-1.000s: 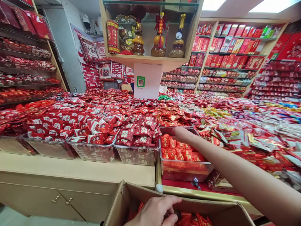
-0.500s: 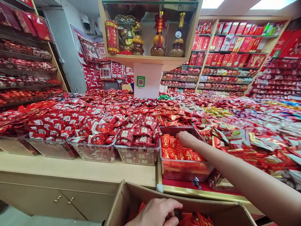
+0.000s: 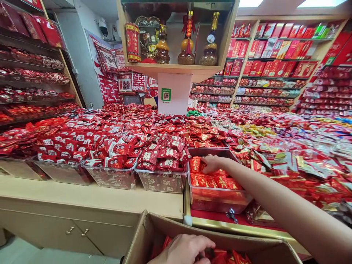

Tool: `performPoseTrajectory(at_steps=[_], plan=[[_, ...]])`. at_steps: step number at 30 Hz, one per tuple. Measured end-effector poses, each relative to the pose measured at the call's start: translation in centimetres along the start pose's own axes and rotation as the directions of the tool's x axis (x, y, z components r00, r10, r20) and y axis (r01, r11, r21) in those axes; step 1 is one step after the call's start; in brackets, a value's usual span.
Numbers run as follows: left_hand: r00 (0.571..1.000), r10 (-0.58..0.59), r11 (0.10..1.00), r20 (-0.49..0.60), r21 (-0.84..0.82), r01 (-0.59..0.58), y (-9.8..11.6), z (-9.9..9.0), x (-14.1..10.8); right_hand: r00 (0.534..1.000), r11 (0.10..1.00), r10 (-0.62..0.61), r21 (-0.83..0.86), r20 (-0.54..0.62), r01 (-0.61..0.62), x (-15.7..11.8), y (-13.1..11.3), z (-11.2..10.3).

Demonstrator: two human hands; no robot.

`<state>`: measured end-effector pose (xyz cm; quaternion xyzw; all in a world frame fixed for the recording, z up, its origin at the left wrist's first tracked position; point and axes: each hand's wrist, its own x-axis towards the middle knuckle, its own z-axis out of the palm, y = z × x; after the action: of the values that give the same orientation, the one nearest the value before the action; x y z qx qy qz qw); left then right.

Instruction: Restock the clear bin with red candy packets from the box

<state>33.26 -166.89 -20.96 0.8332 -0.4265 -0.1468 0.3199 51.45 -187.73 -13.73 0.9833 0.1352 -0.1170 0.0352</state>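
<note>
The right hand [image 3: 211, 163] reached into a clear plastic bin [image 3: 220, 201], its fingers bent down against the red packets [image 3: 205, 180] that lay in rows there; I cannot tell whether it was pinching one. The left hand [image 3: 184, 249] was at the cardboard box [image 3: 265, 249] in front of the counter [image 3: 137, 200], over loose red sachets [image 3: 220, 255], with its index finger stretched forward and the others curled under; whether it gripped anything, I cannot tell. A small metal object [image 3: 232, 215] lay just beside the bin's front, on a red surface [image 3: 203, 213]. To the bin's left stood a tub [image 3: 161, 185] heaped with maroon bags [image 3: 169, 152], and farther back hung a cabinet [image 3: 176, 68] holding bottles [image 3: 186, 55].
</note>
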Motion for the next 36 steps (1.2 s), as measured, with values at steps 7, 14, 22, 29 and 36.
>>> performPoseTrajectory(at_steps=[7, 14, 22, 29, 36], plan=[[1.0, 0.006, 1.0, 0.009, 0.003, -0.006, -0.5, 0.6, -0.2, 0.995, 0.998, -0.061, -0.001, -0.077, 0.061, 0.1, 0.7, 0.2], [0.999, 0.012, 1.0, 0.033, 0.013, -0.012, -0.4, 0.4, -0.2, 0.97, 0.989, -0.096, -0.133, -0.222, 0.067, -1.0, 0.3, 0.2], [0.998, 0.01, 0.999, 0.055, 0.037, -0.012, -0.3, 0.4, -0.2, 0.989, 0.988, -0.118, -0.109, -0.089, 0.108, -1.9, -0.8, -0.1], [0.996, 0.037, 0.994, 0.079, 0.098, -0.044, -0.3, 0.3, 0.0, 0.976, 0.996, -0.085, -0.021, -0.202, 0.083, -1.5, -0.3, 0.4], [0.994, 0.041, 0.989, 0.103, 0.138, -0.055, -0.2, 0.4, 0.1, 0.973, 0.986, -0.135, 0.074, -0.185, 0.151, -1.7, 0.4, 1.1]])
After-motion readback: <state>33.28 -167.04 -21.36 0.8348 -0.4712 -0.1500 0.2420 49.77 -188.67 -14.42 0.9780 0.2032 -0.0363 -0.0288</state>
